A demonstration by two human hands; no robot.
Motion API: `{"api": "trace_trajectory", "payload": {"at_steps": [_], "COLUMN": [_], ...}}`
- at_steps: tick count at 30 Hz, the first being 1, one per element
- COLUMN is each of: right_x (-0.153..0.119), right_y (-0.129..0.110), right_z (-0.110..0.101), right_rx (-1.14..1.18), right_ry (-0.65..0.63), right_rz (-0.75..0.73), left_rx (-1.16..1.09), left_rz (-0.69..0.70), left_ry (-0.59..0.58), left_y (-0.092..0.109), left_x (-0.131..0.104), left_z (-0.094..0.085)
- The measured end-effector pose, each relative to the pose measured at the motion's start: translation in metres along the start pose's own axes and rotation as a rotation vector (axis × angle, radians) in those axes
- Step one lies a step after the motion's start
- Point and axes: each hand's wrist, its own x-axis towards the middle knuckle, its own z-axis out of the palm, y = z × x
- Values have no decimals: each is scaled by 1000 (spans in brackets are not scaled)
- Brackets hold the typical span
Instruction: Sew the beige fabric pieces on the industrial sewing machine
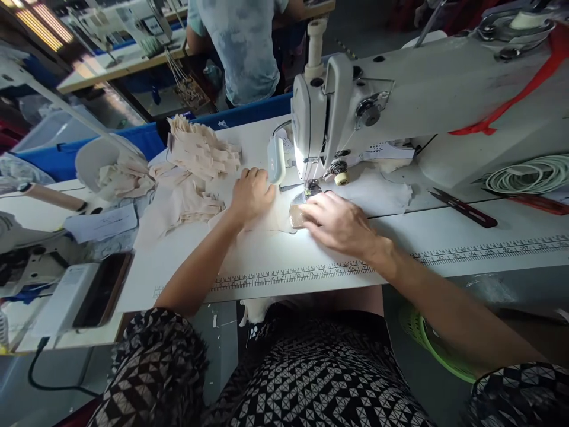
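A sheer beige fabric piece (267,222) lies on the white sewing table, below the lit needle area of a sewing machine (311,124). My left hand (252,193) is on the fabric left of the needle, with bent fingers closed on it. Close to the presser foot (312,188), my right hand (338,220) has its fingers curled down on the work; its fingertips are partly hidden. Beside those fingertips is a shiny tan plate (296,217). More pale fabric (373,190) spreads behind the right hand.
Stacked beige fabric pieces (200,148) lie at the left. Thread snips (464,209) and a coiled pale cord (528,177) are at the right. A printed ruler strip (284,276) runs along the front edge. A phone (103,289) lies at the left; a person (242,47) sits beyond.
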Motion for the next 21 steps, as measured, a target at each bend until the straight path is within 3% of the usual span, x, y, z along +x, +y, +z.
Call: {"api": "trace_trajectory", "payload": {"at_steps": [3, 8, 17, 21], "right_x": [2, -1, -35, -38], "right_y": [-32, -71, -76, -75], "right_z": [8, 22, 28, 31], "right_rx": [-48, -52, -38, -49], "right_ry": [-81, -163, -124, -121], "right_rz": [-201, -284, -256, -264], "left_rx": [65, -59, -296, -357], "left_rz": [-204, -192, -175, -175], "left_ry": [-73, -222, -299, -275], "left_y": [-3, 10, 17, 18], "left_x": [-3, -12, -23, -35], "left_z": [-15, -27, -39, -41]}}
